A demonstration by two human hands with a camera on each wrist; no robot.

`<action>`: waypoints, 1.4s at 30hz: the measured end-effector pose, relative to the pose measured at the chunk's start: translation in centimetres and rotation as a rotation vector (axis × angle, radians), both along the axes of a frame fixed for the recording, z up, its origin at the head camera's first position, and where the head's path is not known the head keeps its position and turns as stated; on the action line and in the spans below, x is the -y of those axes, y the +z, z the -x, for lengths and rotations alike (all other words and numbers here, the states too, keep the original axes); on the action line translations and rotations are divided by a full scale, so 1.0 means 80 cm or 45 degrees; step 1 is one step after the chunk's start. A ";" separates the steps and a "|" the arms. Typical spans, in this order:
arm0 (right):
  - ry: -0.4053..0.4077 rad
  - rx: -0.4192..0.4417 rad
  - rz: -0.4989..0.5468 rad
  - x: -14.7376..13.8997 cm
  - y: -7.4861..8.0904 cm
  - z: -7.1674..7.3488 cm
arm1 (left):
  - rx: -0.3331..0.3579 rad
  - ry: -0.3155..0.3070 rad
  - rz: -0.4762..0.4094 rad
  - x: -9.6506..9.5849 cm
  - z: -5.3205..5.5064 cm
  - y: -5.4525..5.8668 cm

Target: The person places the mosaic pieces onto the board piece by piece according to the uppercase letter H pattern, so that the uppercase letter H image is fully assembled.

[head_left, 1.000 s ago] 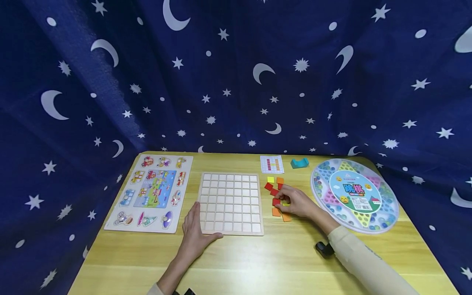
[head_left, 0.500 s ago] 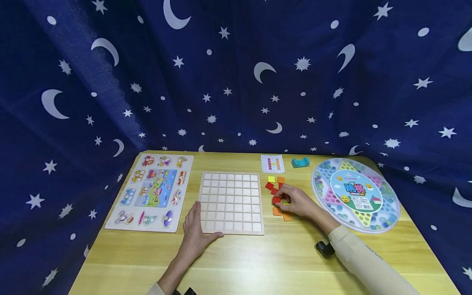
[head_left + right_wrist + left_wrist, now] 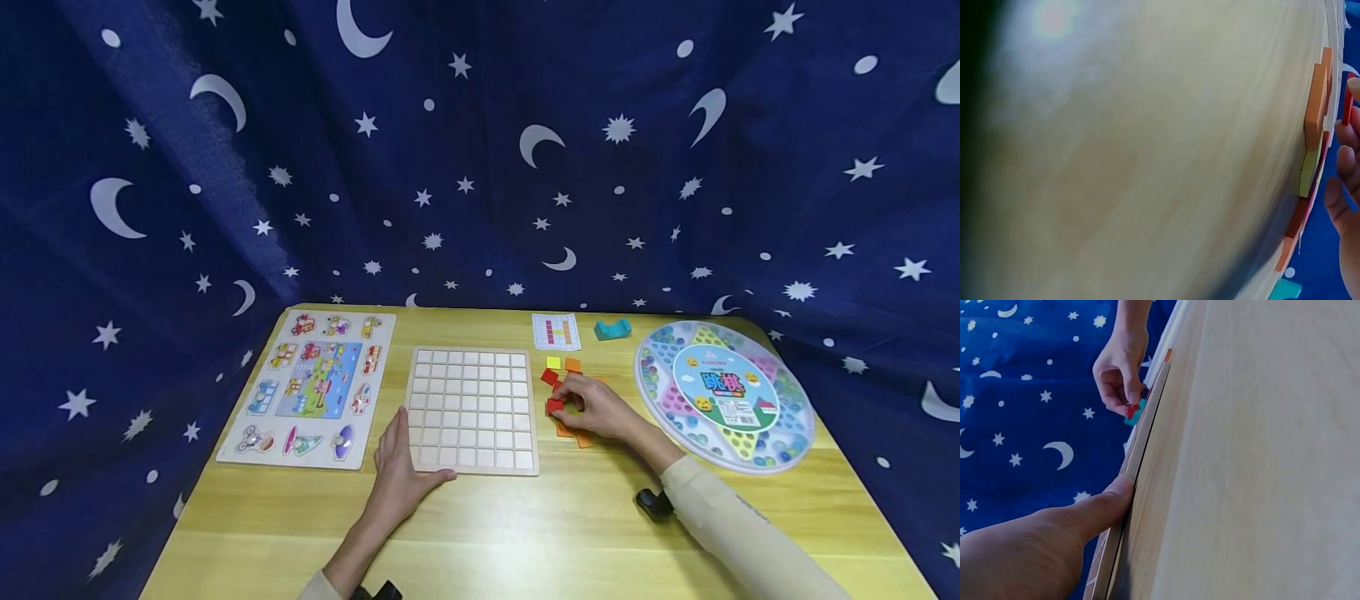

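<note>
On tabletop (image 3: 487,542), just lifted red tile (image 3: 555,406) off loose tiles (image 3: 573,365) right of grid board (image 3: 472,412), pinched in right hand (image 3: 596,410), with left hand (image 3: 395,475) spread round near-left corner: apparently past pickup, unplaced.

Glare whitens the table (image 3: 498,546) low in the head view; the right wrist view blurs darkly at left.

quantities: hands, two: left hand (image 3: 395,483), right hand (image 3: 597,406). grid board (image 3: 474,408), one. held red tile (image 3: 555,406), one. loose tiles, partly hidden: red tiles (image 3: 549,377), at least two; orange tiles (image 3: 573,365), at least three; yellow tiles (image 3: 553,362), at least two. puzzle board (image 3: 318,423), left, one; picture pieces (image 3: 343,442) around its border, ten. round game board (image 3: 723,392), right, one. pattern card (image 3: 556,332), far, one. teal block (image 3: 613,330), far, one.
</note>
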State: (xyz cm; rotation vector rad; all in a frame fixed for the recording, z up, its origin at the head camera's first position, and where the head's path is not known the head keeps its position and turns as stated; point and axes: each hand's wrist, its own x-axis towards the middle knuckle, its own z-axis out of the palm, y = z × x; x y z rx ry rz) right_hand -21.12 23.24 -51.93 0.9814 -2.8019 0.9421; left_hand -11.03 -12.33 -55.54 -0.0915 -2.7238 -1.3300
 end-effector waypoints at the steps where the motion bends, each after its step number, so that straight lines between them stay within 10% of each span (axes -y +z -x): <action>1: 0.010 0.002 0.007 0.002 -0.001 0.002 | 0.001 0.001 -0.001 0.001 0.000 0.000; 23: 0.101 0.051 0.121 0.089 0.026 0.069 | -0.092 -0.031 0.014 0.002 0.021 0.003; 42: 0.139 0.038 0.086 0.186 0.004 0.100 | -0.068 -0.018 0.092 -0.004 0.004 -0.002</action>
